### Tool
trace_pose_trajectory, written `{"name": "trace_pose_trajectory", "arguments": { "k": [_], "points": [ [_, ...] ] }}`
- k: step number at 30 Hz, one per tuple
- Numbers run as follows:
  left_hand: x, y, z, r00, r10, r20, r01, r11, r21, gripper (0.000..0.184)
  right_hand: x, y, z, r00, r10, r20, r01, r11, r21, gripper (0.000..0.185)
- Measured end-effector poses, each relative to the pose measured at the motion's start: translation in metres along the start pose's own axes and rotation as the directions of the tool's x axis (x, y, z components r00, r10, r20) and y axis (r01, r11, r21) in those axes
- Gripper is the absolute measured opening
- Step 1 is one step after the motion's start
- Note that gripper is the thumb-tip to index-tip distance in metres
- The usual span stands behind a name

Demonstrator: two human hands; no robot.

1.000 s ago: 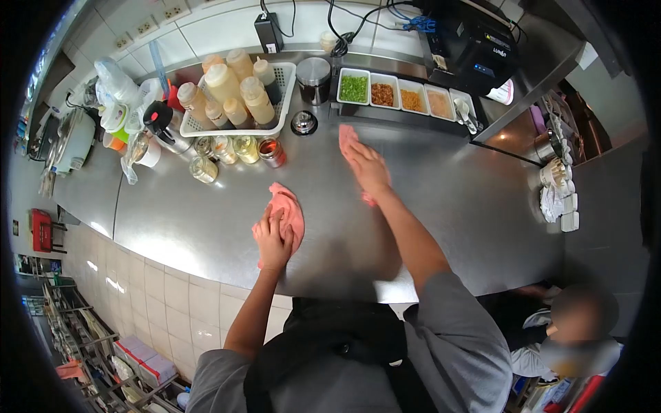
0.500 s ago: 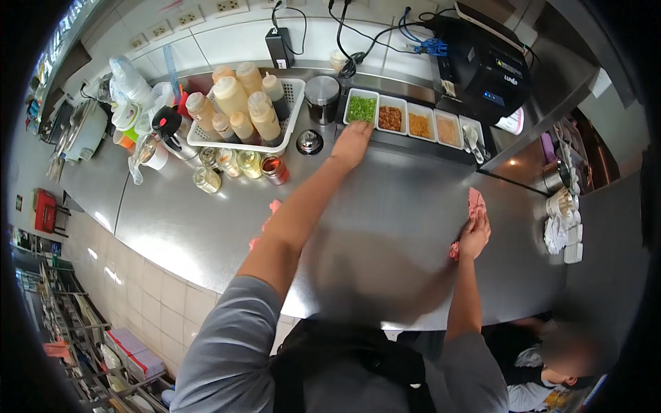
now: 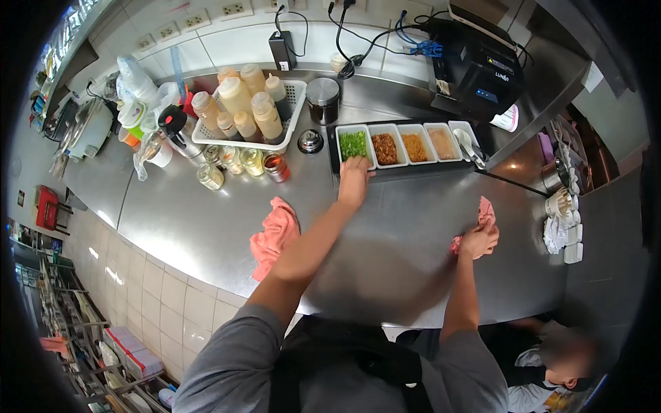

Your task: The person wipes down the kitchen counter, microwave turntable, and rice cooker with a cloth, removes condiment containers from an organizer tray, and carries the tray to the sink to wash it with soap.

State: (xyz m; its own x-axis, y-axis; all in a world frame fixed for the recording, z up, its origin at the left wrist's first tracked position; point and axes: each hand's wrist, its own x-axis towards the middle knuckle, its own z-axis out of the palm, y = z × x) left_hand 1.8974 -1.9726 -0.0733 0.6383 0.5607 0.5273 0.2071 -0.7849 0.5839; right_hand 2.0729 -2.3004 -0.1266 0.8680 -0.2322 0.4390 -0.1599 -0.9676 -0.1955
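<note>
While the left hand (image 3: 354,182) was at the near edge of the tray (image 3: 413,169), its fingers bent at the rim beside the greens (image 3: 353,143), the right hand (image 3: 479,241) lay on the counter (image 3: 392,227) with its fingers curled around a pink cloth (image 3: 487,210). Whether the left fingers gripped the rim or only pressed on it could not be told. The tray sat toward the back of the counter, spoons (image 3: 468,146) at its right end. A second cloth (image 3: 277,233) lay crumpled, partly hidden by the left forearm (image 3: 313,237).

With one hand at one corner, an uneven pull could well have swung the tray askew, perhaps against the bell (image 3: 310,142) near its left end. A jolt might have spilled the greens or shaken the spoons loose, and slipping fingertips could have dipped into the food.
</note>
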Motion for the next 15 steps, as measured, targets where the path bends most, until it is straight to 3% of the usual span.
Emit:
{"name": "trace_pose_trajectory", "arguments": {
  "k": [4,6,7,9,10,12,13,15],
  "points": [
    [-0.055,0.017,-0.032,0.998,-0.029,-0.048,0.031,0.998,0.045,0.020,0.006,0.021,0.000,0.998,-0.056,0.034,0.056,0.998,0.005,0.038],
    [-0.084,0.022,-0.057,0.998,-0.065,-0.019,0.066,0.995,0.074,0.022,0.012,0.037,0.002,0.973,-0.219,0.071,0.215,0.975,0.064,0.037],
    [-0.099,0.024,-0.070,0.997,-0.082,-0.009,0.083,0.993,0.084,0.021,0.017,0.045,0.001,0.973,-0.217,0.073,0.213,0.975,0.063,0.037],
    [-0.128,0.024,-0.098,0.995,-0.094,0.017,0.092,0.990,0.108,0.020,0.029,0.057,-0.007,0.911,-0.349,0.222,0.317,0.934,0.165,0.039],
    [-0.141,0.029,-0.114,0.995,-0.101,0.014,0.099,0.990,0.103,0.019,0.037,0.060,-0.015,0.912,-0.345,0.222,0.314,0.935,0.163,0.039],
    [-0.171,0.025,-0.137,0.991,-0.126,0.035,0.122,0.986,0.111,0.019,0.054,0.057,-0.035,0.808,-0.397,0.435,0.391,0.914,0.107,0.043],
    [-0.185,0.026,-0.149,0.991,-0.127,0.028,0.124,0.987,0.104,0.020,0.065,0.069,-0.009,0.796,-0.503,0.336,0.476,0.864,0.165,0.040],
    [-0.208,0.035,-0.177,0.981,-0.179,0.081,0.169,0.979,0.116,0.021,0.094,0.064,0.017,0.761,-0.492,0.423,0.459,0.869,0.186,0.034]
  ]
}}
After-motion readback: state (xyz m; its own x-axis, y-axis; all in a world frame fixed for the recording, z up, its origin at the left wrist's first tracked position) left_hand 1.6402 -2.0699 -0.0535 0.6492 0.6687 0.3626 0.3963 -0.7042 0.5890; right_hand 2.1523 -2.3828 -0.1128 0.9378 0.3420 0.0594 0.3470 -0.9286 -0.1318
